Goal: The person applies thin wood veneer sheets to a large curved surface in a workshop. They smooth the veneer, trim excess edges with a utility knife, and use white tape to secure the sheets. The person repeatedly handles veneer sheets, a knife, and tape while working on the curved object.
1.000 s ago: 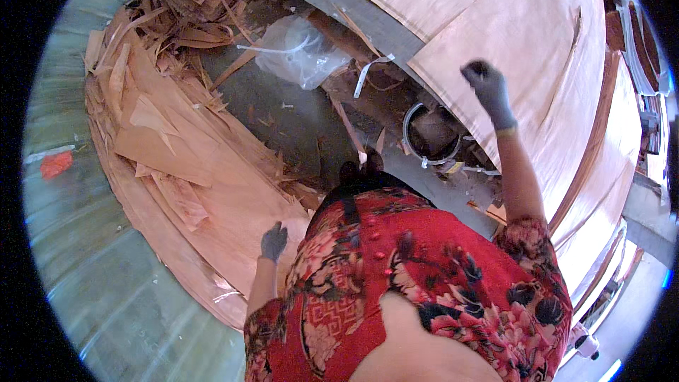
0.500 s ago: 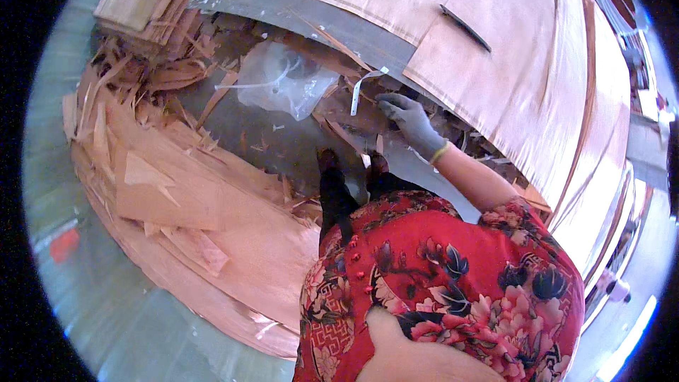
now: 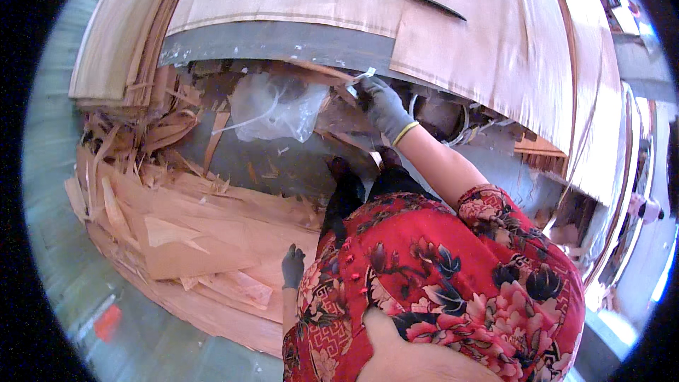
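Observation:
My right hand (image 3: 386, 107), in a grey glove with a yellow cuff, is at the edge of the table. Its fingers are closed on a narrow white strip (image 3: 367, 73), whose end sticks out above them; the rest is mostly hidden by the glove. Down by my left side hangs my left hand (image 3: 292, 267), also gloved, with nothing seen in it and its fingertips apart. Thin wood veneer sheets (image 3: 481, 49) cover the tabletop beyond my right hand. On them lies a slim black tool (image 3: 434, 5), its kind unclear.
A clear plastic bag (image 3: 276, 107) lies on the floor left of my right hand. Broken veneer pieces (image 3: 170, 134) heap up at the left, beside a low pile of veneer sheets (image 3: 212, 247). White hoops of strapping (image 3: 460, 124) show under the table edge.
My right hand has moved left and closed on the white strip that hung at the table edge. My left hand has come into view. The whole view has shifted.

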Available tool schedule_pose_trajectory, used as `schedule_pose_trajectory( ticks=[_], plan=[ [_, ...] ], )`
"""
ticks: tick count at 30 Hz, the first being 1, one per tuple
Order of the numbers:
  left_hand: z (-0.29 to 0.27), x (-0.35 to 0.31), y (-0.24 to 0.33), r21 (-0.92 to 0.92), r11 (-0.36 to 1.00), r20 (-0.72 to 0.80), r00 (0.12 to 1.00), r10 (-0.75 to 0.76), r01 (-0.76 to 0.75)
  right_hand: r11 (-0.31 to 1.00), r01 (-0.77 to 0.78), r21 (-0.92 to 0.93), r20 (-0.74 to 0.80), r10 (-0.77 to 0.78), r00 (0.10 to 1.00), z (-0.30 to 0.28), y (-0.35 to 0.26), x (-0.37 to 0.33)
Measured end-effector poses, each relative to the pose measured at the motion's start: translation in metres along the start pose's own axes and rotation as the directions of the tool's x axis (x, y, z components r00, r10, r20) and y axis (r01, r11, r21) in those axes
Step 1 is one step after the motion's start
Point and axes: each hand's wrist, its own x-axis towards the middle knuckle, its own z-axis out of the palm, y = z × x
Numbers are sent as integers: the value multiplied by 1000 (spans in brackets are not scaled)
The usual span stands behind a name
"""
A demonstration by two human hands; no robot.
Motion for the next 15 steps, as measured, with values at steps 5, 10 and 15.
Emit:
schedule_pose_trajectory(
  ticks=[5, 10, 15],
  plan=[
    [-2, 30, 40, 138, 987, 113, 991, 68, -84, 999, -26, 36, -6, 26, 1000, -9, -10, -12],
    [-10, 39, 166, 561, 719, 76, 890, 449, -410, 865, -40, -501, 7, 50, 999, -24, -32, -43],
    [36, -3, 366, 223, 565, -34, 573, 819, -794, 920, -4, -391, 16, 11, 1000, -14, -47, -66]
  ],
)
